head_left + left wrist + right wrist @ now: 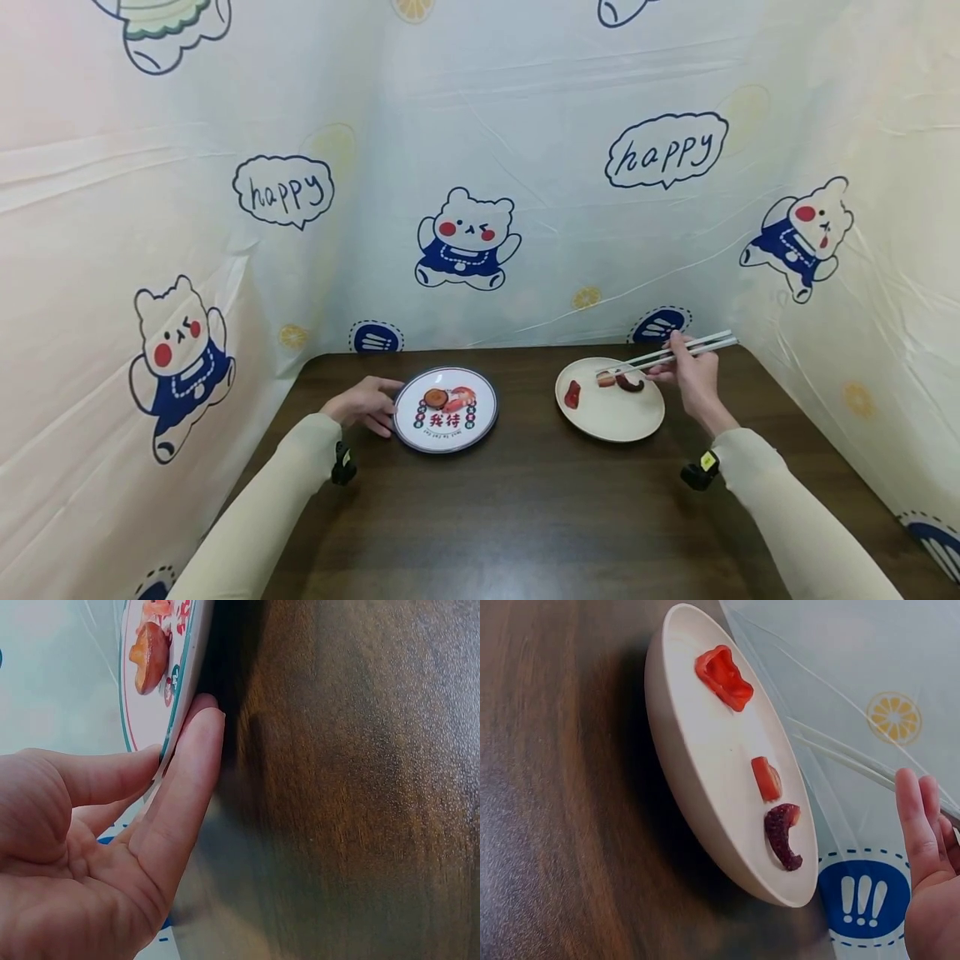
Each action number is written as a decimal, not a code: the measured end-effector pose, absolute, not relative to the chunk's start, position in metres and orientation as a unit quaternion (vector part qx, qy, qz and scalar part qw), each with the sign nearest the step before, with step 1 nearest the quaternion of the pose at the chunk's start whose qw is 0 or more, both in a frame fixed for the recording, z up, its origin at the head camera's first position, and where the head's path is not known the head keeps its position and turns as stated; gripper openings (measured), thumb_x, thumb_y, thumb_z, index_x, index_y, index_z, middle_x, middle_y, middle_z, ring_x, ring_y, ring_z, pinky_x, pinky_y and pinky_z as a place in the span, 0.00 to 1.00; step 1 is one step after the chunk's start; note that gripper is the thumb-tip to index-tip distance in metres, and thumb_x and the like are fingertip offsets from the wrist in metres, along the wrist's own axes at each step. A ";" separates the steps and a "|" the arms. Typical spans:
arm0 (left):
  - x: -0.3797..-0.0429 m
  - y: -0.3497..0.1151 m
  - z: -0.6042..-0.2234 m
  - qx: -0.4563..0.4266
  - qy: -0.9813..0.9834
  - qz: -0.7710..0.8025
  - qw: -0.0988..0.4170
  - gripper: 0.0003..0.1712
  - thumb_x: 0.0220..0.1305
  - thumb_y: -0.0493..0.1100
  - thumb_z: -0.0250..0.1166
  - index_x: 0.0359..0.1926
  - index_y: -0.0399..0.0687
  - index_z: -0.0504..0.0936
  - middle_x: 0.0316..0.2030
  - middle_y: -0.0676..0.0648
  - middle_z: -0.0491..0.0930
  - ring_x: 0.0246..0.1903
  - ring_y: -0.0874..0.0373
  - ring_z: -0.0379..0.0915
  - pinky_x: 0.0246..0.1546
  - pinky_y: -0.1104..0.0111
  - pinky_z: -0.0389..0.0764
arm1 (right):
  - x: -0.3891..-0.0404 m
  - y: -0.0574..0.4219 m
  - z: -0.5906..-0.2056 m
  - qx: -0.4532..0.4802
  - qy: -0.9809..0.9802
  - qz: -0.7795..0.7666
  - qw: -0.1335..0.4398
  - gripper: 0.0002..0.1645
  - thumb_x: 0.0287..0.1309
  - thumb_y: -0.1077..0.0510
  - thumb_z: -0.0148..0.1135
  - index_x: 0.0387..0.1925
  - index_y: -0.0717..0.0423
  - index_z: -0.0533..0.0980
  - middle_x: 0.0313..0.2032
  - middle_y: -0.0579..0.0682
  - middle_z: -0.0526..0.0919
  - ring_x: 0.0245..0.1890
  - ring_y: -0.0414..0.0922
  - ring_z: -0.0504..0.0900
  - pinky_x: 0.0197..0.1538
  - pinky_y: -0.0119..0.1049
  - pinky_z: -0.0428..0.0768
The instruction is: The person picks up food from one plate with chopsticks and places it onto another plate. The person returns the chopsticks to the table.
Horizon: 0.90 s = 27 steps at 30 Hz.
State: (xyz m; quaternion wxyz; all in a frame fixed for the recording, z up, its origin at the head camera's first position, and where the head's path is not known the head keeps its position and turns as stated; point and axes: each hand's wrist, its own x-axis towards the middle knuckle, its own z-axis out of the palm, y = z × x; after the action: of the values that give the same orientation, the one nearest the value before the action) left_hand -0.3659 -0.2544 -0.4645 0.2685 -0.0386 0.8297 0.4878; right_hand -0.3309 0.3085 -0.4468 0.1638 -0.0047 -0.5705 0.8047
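My left hand (pixel 367 405) holds the left rim of a round plate (pixel 408 421) with a blue-green edge and red printed characters. In the left wrist view the thumb lies on the rim and fingers reach under it. A brown mushroom-like piece (pixel 152 660) and an orange-pink shrimp-like shape (pixel 459 399) show on that plate; whether they are real or printed I cannot tell. My right hand (pixel 697 379) grips pale chopsticks (pixel 675 354), their tips over a cream plate (pixel 607 423). This plate bears a red pepper piece (pixel 724 677), a small orange-red piece (pixel 766 778) and a dark purple curved piece (pixel 782 836).
Both plates are on a dark brown wooden table (pixel 465 533), side by side with a gap between them. A pale curtain (pixel 555 250) printed with cartoon bears surrounds the table at the back and sides. Each wrist wears a small black camera (pixel 343 464).
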 end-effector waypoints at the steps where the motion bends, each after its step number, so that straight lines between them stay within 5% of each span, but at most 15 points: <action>1: -0.365 -0.254 -0.465 -0.038 0.830 0.487 0.268 0.38 0.61 0.30 0.56 0.72 0.43 0.56 0.41 0.32 0.74 0.31 0.44 0.80 0.34 0.55 0.85 | -0.330 0.309 -0.447 -0.004 -0.568 0.806 0.164 0.20 0.67 0.55 0.53 0.36 0.73 0.69 0.20 0.64 0.78 0.16 0.54 0.81 0.30 0.58 0.80; 9: -0.364 -0.254 -0.466 -0.043 0.829 0.489 0.266 0.38 0.61 0.30 0.57 0.71 0.42 0.57 0.41 0.32 0.74 0.30 0.43 0.80 0.34 0.55 0.85 | -0.333 0.319 -0.457 -0.015 -0.578 0.796 0.181 0.27 0.67 0.52 0.53 0.43 0.79 0.67 0.21 0.55 0.79 0.16 0.51 0.81 0.28 0.56 0.82; 27: -0.367 -0.253 -0.467 -0.044 0.832 0.487 0.263 0.38 0.60 0.30 0.57 0.71 0.43 0.57 0.41 0.33 0.74 0.30 0.44 0.80 0.33 0.55 0.85 | -0.328 0.338 -0.466 -0.047 -0.576 0.788 0.214 0.31 0.64 0.50 0.55 0.45 0.80 0.65 0.21 0.59 0.79 0.18 0.53 0.82 0.28 0.54 0.82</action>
State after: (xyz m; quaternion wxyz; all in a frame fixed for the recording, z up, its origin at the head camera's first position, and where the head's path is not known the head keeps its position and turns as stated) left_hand -0.3669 -0.2531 -0.4666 0.2627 -0.0443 0.8320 0.4867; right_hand -0.3283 0.3376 -0.4664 0.2138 -0.0473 -0.5757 0.7878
